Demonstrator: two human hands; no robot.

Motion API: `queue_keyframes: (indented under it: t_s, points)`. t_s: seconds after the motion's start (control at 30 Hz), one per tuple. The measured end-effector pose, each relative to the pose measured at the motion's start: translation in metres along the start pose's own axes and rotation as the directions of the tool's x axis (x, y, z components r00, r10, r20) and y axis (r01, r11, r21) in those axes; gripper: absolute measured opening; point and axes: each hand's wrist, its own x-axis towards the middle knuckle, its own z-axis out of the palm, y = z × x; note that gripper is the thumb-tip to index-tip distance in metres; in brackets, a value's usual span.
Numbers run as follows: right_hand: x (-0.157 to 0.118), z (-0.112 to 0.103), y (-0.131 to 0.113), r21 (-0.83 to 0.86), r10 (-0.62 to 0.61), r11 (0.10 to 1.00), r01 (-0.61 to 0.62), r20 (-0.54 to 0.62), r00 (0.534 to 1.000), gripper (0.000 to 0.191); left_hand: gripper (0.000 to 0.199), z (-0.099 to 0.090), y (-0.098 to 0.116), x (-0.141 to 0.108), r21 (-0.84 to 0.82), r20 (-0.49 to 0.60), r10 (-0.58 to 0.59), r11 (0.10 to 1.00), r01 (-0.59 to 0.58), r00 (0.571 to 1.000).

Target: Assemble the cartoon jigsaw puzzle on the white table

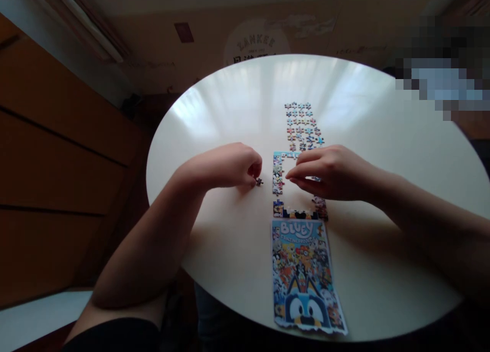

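In the head view, my left hand point(234, 166) is pinching a small puzzle piece point(260, 182) just left of the puzzle frame point(277, 174). My right hand point(331, 171) is hanging over the frame, its fingertips sitting close together; I can't tell if they're holding anything. Loose pieces point(305, 121) are lying in rows past the frame. The picture sheet point(302, 270) is lying nearer me. I should be turning the piece gently, matching its colours to the sheet, and not bumping the frame.
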Motion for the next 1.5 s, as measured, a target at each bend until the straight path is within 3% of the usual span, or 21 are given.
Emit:
queue_keyframes:
  t_s: [0.17,0.3,0.53,0.67,0.83,1.03,1.13,1.23,1.33,1.5]
  points:
    - [-0.001,0.000,0.001,0.007,-0.026,1.000,0.026,0.000,1.000,0.020,0.013,-0.001,-0.009,0.006,-0.084,0.054,-0.004,0.996,0.009,0.999]
    - [-0.001,-0.001,-0.001,0.004,-0.058,0.998,0.058,-0.073,0.996,0.017,0.016,-0.005,-0.009,0.007,-0.206,-0.019,0.052,0.977,-0.054,0.998]
    - [0.001,-0.003,-0.012,-0.009,-0.094,0.996,0.094,-0.244,0.965,0.011,0.013,-0.004,0.006,0.008,-0.563,-0.030,0.081,0.822,-0.084,0.996]
    - [0.003,-0.006,-0.013,-0.025,-0.119,0.993,0.116,-0.218,0.969,0.009,0.014,0.002,0.008,0.013,-0.681,-0.009,0.155,0.723,-0.120,0.988]
    - [0.003,-0.009,-0.013,-0.014,-0.135,0.991,0.134,-0.161,0.978,0.013,0.017,0.004,0.008,0.016,-0.743,0.036,0.172,0.663,-0.089,0.984]
    - [0.003,-0.004,-0.014,0.037,-0.134,0.989,0.140,-0.142,0.981,0.015,0.019,0.003,0.006,0.016,-0.712,0.111,0.131,0.703,-0.013,0.985]
    - [0.003,-0.002,-0.012,0.062,-0.139,0.987,0.146,-0.115,0.984,0.014,0.017,0.002,0.001,0.014,-0.621,0.112,0.060,0.784,0.022,0.992]
    - [0.003,-0.001,-0.011,0.077,-0.150,0.984,0.157,-0.092,0.984,0.015,0.015,0.001,-0.003,0.012,-0.473,0.043,0.002,0.881,0.019,0.999]
    - [0.003,0.002,-0.011,0.084,-0.142,0.986,0.146,-0.052,0.988,0.015,0.014,0.000,-0.002,0.011,-0.337,-0.002,0.025,0.941,-0.024,1.000]
    - [0.004,0.005,-0.012,0.073,-0.116,0.991,0.110,0.071,0.991,0.020,0.014,0.004,0.006,0.011,-0.217,0.026,0.076,0.974,-0.068,0.997]
